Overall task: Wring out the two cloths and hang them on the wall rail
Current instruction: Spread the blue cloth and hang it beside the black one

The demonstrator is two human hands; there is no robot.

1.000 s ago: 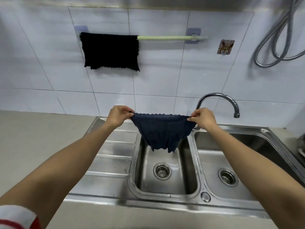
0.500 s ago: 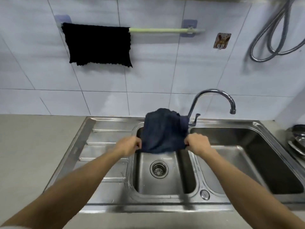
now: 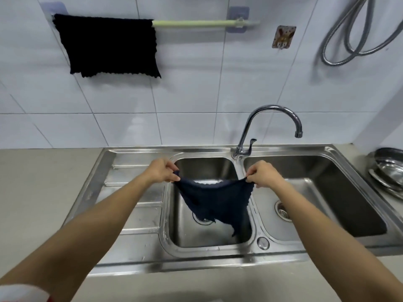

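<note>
above the sink (image 3: 283, 255), one black cloth (image 3: 109, 45) already hangs on the wall rail (image 3: 196, 23). below it, the navy cloth (image 3: 214, 201) hangs over the left basin, each hand's grip, left hand (image 3: 162, 172) and right hand (image 3: 262, 176), pinching a corner. likely risk: a pinch slipping drops it into the basin.

Navy cloth (image 3: 216, 201) spread over basin; black cloth (image 3: 109, 45) on rail (image 3: 196, 23)

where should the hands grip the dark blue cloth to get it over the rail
By its two top corners, from either side, as the left hand and right hand pinch the dark blue cloth now: it hangs spread, ready to drape over the bare right part of the rail.
</note>
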